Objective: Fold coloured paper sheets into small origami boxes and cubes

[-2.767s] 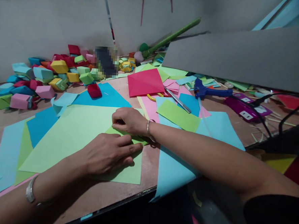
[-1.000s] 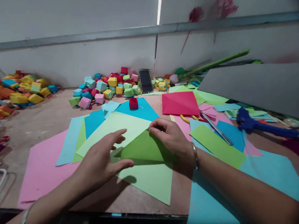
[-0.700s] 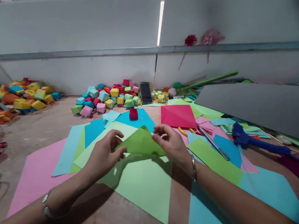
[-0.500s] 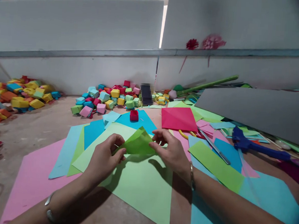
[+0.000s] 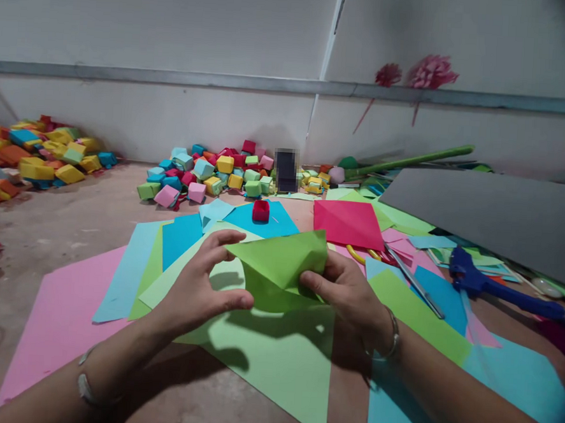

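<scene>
A creased sheet of green paper (image 5: 283, 269) is held up over a pale green sheet (image 5: 283, 358). My right hand (image 5: 349, 292) pinches its right side, thumb in front and fingers behind. On the other side, my left hand (image 5: 206, 274) is spread, thumb apart from the fingers, with its fingertips close to the paper's left corner; whether they touch it I cannot tell. Beyond the paper, a small red folded paper box (image 5: 261, 211) sits on a blue sheet (image 5: 282, 218). A red sheet (image 5: 346, 223) lies behind my right hand.
Piles of folded paper boxes stand at the left (image 5: 51, 159) and along the wall (image 5: 213, 172). To the right are a blue glue gun (image 5: 493, 282), a silver pen-like tool (image 5: 416, 283), yellow-handled scissors (image 5: 356, 254) and a grey board (image 5: 493, 211). Pink paper (image 5: 65, 326) lies at left.
The green paper, earlier folded and held by both hands, is now opened wider. My left hand has let go and spread, while my right hand keeps its grip. The camera view has shifted slightly.
</scene>
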Demonstrator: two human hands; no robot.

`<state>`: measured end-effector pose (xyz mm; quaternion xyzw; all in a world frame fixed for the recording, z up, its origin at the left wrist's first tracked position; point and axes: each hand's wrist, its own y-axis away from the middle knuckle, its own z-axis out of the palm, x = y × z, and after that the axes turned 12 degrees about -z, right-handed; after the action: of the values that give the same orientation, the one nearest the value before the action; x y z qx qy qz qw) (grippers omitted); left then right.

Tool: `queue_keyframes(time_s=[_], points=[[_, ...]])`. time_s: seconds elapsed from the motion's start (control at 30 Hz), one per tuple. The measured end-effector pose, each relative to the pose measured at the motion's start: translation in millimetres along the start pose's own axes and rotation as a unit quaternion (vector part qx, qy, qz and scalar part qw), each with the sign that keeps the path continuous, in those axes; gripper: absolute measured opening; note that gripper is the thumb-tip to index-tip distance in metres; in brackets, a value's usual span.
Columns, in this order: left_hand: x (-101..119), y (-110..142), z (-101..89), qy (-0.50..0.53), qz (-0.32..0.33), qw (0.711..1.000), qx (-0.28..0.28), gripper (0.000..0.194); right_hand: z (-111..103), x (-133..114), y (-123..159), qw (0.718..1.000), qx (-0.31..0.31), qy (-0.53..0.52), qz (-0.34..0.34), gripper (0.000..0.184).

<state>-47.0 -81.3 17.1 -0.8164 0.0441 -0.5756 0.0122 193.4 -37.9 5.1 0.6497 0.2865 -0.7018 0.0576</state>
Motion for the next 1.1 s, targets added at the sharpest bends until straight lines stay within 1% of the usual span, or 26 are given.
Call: queue_keyframes(time_s=[0.03,0.07,0.1,0.13,0.2,0.27,0.37,0.43,0.53,0.63,0.73,0.77,0.8,0.87,0.9,0.93,1.0,1.03,1.07,1.1], points=[[0.0,-1.1,-0.9,0.044,-0.026,0.998,-0.042,0.04,1.6,0.1,0.7,0.999,0.019,-0.041,0.022,0.024],[-0.1,-2.0,-0.7,0.088,-0.066,0.991,-0.081,0.039,3.5,0.3,1.3,0.996,0.037,-0.067,0.039,0.026],[-0.3,-2.5,0.5,0.122,-0.108,0.981,-0.109,0.037,5.6,0.5,1.8,0.994,0.054,-0.083,0.05,0.026],[-0.5,-2.7,2.3,0.145,-0.146,0.971,-0.12,0.034,7.5,0.5,2.1,0.992,0.067,-0.089,0.059,0.027],[-0.2,-2.4,6.5,0.157,-0.195,0.963,-0.101,0.029,9.8,-0.9,2.1,0.991,0.077,-0.08,0.073,0.03],[0.7,-2.1,9.3,0.147,-0.217,0.963,-0.069,0.026,9.5,-3.4,1.3,0.993,0.067,-0.049,0.088,0.033],[1.3,-3.2,10.1,0.142,-0.223,0.963,-0.047,0.028,5.7,-5.6,-0.5,0.994,0.045,-0.008,0.1,0.035],[-0.4,-4.6,9.7,0.139,-0.202,0.969,-0.024,0.029,3.6,-4.5,-1.5,0.995,0.041,-0.003,0.092,0.032],[-5.6,-6.5,9.4,0.146,-0.16,0.976,0.017,0.029,3.2,-1.3,-2.5,0.992,0.051,-0.059,0.099,0.029],[-10.0,-7.5,8.3,0.134,-0.15,0.979,0.025,0.025,4.0,-1.1,-3.7,0.973,0.095,-0.141,0.154,0.024],[-9.9,-7.5,5.0,0.066,-0.153,0.986,0.011,0.018,2.6,-3.8,-6.4,0.947,0.15,-0.164,0.234,0.014],[-8.8,-6.9,3.6,0.033,-0.135,0.99,0.005,0.016,1.7,-4.3,-7.6,0.939,0.164,-0.164,0.252,0.013],[-7.4,-5.7,2.2,-0.005,-0.101,0.995,0.004,0.017,0.8,-4.4,-8.8,0.934,0.177,-0.166,0.263,0.014],[-4.0,-2.1,0.4,-0.091,0.001,0.996,0.023,0.024,-0.7,-3.1,-10.7,0.926,0.197,-0.17,0.272,0.016],[-2.3,0.2,0.1,-0.133,0.057,0.989,0.035,0.03,-1.1,-2.0,-11.3,0.924,0.204,-0.172,0.275,0.016],[-0.9,2.4,0.4,-0.169,0.107,0.979,0.045,0.039,-1.1,-0.7,-11.7,0.922,0.208,-0.173,0.279,0.016],[0.3,5.6,2.2,-0.234,0.183,0.954,0.051,0.071,-0.3,1.4,-11.6,0.921,0.204,-0.168,0.285,0.015],[-0.1,6.4,3.3,-0.265,0.211,0.939,0.05,0.084,0.4,2.2,-11.2,0.922,0.2,-0.166,0.286,0.015],[-1.2,6.5,4.4,-0.296,0.233,0.925,0.049,0.09,1.3,2.9,-10.8,0.924,0.193,-0.166,0.284,0.014],[-2.9,6.1,5.2,-0.324,0.247,0.912,0.049,0.087,2.0,3.5,-10.2,0.926,0.187,-0.168,0.28,0.013]])
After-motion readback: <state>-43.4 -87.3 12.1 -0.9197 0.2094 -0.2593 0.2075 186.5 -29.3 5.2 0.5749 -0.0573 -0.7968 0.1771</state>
